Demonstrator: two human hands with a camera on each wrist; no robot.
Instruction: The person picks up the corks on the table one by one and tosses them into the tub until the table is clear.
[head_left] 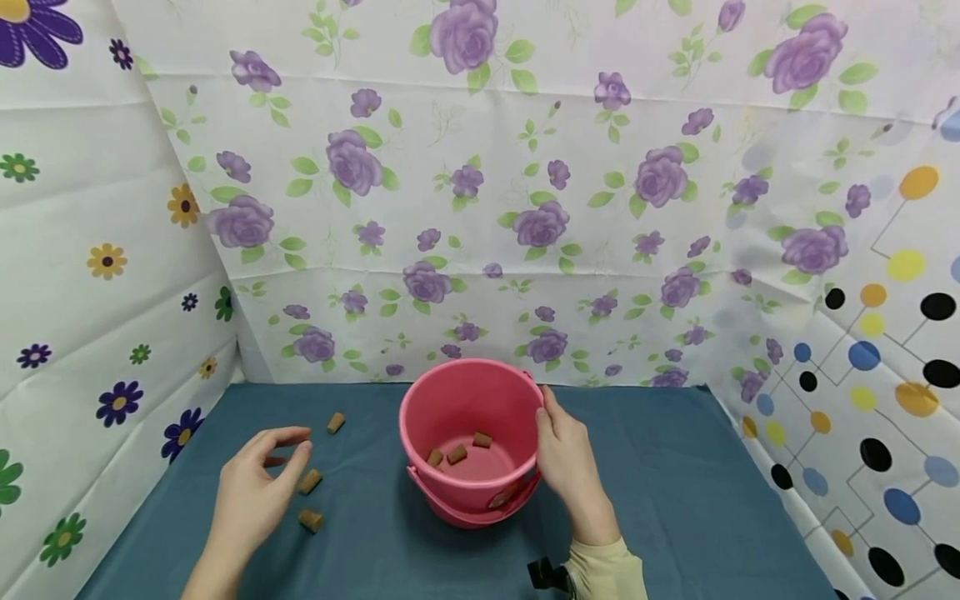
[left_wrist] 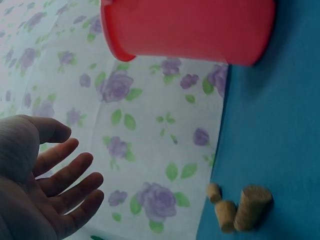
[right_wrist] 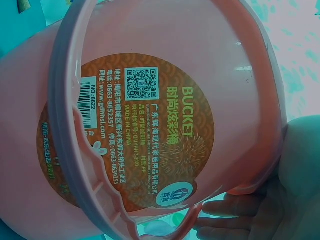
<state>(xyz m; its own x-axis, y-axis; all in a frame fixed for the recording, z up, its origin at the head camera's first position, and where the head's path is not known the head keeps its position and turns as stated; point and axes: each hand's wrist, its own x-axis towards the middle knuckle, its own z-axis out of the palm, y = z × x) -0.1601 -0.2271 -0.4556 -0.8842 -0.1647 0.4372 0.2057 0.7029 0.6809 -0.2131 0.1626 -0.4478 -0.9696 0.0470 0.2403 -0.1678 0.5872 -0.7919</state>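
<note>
A pink bucket [head_left: 457,408] stands on the table with several corks [head_left: 457,454] on its floor. My right hand [head_left: 567,450] grips the bucket's right side at the rim. In the right wrist view, the bucket's handle [right_wrist: 65,110] crosses a round printed label [right_wrist: 150,130]. To the left of the bucket lie three more corks: a far one [head_left: 335,422], a middle one [head_left: 311,481] and a near one [head_left: 311,521]. My left hand [head_left: 255,492] is raised beside these, its fingers loosely bent and holding nothing. The left wrist view shows its palm and spread fingers.
A blue-green cloth [head_left: 660,500] covers the table. Behind it hangs a white sheet [head_left: 510,317] with purple roses. Patterned sheets also border the left side, with daisies [head_left: 105,261], and the right side, with coloured dots [head_left: 862,358].
</note>
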